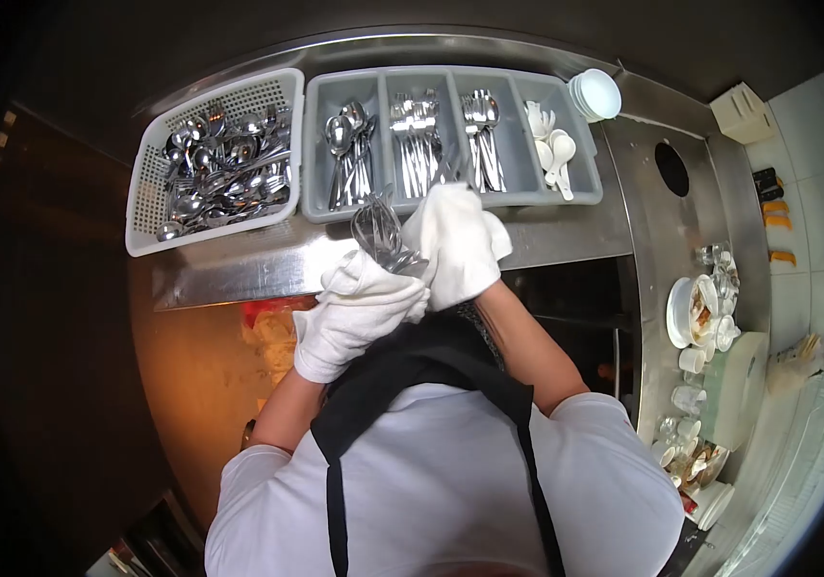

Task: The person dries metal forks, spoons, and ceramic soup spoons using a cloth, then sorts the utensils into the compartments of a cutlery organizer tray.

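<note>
My left hand (359, 313), wrapped in white cloth, is closed round a bunch of metal cutlery (380, 231) whose upper ends fan out. Close on its right is my right hand (458, 245), also covered by white cloth, near the front edge of a grey divided tray (388, 135). Some blurred metal shows just above it; its fingers are hidden by the cloth. Spoons (344, 144), forks (416, 135), more metal cutlery (485, 139) and white spoons (556, 149) lie in separate compartments of the tray.
Left of the tray, a white perforated basket (135, 197) holds jumbled cutlery. White bowls (596, 94) are stacked at the tray's right end. Farther right are a round hole (671, 169) in the steel counter (638, 168), used dishes (691, 313) and a greenish board (736, 389).
</note>
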A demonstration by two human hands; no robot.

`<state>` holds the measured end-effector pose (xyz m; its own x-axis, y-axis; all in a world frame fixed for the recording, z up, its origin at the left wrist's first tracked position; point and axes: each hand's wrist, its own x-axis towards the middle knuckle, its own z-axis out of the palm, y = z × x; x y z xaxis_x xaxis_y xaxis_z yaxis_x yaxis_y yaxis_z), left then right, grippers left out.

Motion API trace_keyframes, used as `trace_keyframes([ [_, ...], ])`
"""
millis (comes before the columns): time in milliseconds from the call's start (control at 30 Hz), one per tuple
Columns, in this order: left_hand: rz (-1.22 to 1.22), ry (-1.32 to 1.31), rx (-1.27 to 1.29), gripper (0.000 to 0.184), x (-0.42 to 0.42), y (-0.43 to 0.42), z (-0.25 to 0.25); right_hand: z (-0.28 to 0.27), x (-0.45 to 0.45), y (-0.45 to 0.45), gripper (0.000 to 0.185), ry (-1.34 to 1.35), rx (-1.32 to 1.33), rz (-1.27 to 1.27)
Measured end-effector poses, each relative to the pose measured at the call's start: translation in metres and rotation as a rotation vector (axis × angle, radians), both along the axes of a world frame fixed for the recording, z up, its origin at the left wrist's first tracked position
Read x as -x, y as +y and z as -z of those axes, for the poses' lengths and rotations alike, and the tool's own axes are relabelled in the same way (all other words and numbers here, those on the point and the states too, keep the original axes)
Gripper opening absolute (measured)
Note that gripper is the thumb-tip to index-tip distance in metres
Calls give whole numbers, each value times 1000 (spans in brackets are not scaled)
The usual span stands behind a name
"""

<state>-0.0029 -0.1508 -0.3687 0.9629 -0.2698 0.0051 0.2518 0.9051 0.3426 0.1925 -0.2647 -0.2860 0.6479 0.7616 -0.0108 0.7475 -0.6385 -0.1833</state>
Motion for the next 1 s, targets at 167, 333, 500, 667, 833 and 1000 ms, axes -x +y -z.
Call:
trace_keyframes([
  [167, -191, 88, -1038, 18, -35, -35, -107, 33, 2, -21, 11, 105, -788, 83],
  [333, -669, -334, -1637, 25, -40, -36, -79, 3, -7, -51, 49, -56, -570, -368],
  [500, -585, -452, -1918, 25, -6, -36, -75, -19, -23, -63, 52, 1611, -978, 98],
  [667, -842, -601, -2045, 21, 11, -34, -51, 35, 10, -79, 52, 1326, -925, 92],
  [833, -460, -235, -1896, 15, -1, -27, 7, 41, 33, -61, 42, 902, -719, -36],
  [1000, -596, -630, -2007, 13, -1, -34, -85, -9, 31, -33, 18, 597, -898, 151],
])
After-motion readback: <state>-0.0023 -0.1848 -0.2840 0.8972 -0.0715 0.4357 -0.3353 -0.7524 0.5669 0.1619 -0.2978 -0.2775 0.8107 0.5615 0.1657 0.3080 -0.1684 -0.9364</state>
